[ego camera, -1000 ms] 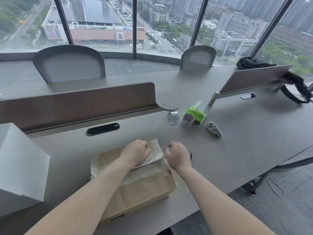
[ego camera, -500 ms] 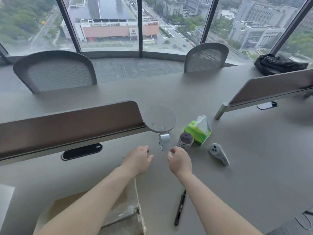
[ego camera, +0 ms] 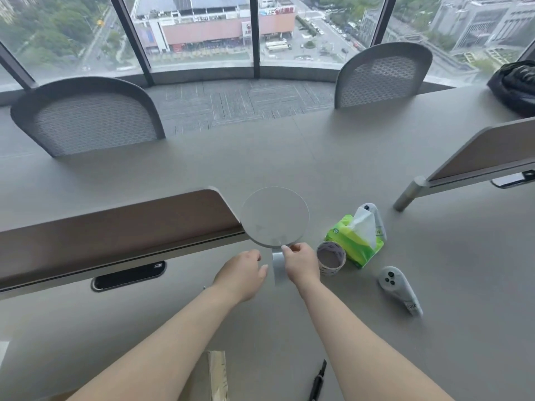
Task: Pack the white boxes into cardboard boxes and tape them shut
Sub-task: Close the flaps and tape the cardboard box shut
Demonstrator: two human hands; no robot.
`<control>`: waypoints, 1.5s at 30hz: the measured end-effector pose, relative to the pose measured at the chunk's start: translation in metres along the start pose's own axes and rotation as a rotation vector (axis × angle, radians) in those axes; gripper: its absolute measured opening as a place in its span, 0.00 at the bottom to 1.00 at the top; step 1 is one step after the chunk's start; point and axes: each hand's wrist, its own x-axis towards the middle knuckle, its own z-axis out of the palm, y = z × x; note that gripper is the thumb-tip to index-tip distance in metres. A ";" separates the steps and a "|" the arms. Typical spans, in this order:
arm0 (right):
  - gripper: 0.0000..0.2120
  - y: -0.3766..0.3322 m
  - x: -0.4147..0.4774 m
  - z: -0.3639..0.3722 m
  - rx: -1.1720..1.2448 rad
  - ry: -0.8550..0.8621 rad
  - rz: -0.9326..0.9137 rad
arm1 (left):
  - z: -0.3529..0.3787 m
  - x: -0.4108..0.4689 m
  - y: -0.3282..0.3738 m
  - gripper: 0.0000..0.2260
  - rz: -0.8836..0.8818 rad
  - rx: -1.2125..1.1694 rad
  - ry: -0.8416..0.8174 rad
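Item: clear tape roll (ego camera: pixel 277 263), standing on edge on the worktop (ego camera: pixel 289 157) by the divider (ego camera: pixel 115 224) end, light, stiff, likely slick-sided; your right hand (ego camera: pixel 302 266) fingers pinch its top rim, your left hand (ego camera: pixel 241 273) relaxed, empty, just beside it; best lifted through the core.

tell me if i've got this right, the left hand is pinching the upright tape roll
Not quite. In the head view the right hand is pinching the upright tape roll; the left hand is open beside it.
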 end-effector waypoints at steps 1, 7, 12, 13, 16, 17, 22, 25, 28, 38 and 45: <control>0.12 0.002 0.003 0.000 0.022 -0.002 0.027 | -0.001 0.004 0.002 0.18 -0.007 -0.003 -0.006; 0.04 0.009 0.005 -0.005 0.311 -0.076 0.110 | 0.005 0.022 0.015 0.15 -0.104 -0.096 -0.066; 0.15 -0.001 0.007 -0.004 0.360 -0.110 0.192 | 0.011 0.023 0.021 0.18 -0.172 -0.304 -0.072; 0.13 -0.002 0.006 -0.004 0.388 -0.104 0.220 | 0.011 0.023 0.021 0.18 -0.173 -0.338 -0.074; 0.07 -0.001 0.004 -0.002 0.447 -0.076 0.241 | 0.011 0.023 0.024 0.18 -0.192 -0.402 -0.088; 0.08 -0.002 0.003 -0.002 0.450 -0.065 0.241 | 0.011 0.022 0.026 0.18 -0.198 -0.400 -0.087; 0.05 -0.015 -0.008 -0.008 0.407 -0.098 0.199 | 0.005 0.017 0.027 0.14 -0.219 -0.395 -0.042; 0.08 -0.010 -0.023 -0.011 0.364 -0.076 0.141 | -0.003 0.005 0.024 0.16 -0.205 -0.374 -0.068; 0.08 -0.011 -0.044 -0.013 0.342 -0.095 0.062 | -0.014 -0.014 0.020 0.20 -0.192 -0.367 -0.062; 0.05 -0.031 -0.160 0.018 0.177 -0.287 -0.200 | -0.050 -0.116 -0.052 0.12 -0.119 -0.472 0.115; 0.06 -0.037 -0.261 0.078 0.083 -0.386 -0.344 | -0.065 -0.209 -0.134 0.10 -0.073 -0.475 0.261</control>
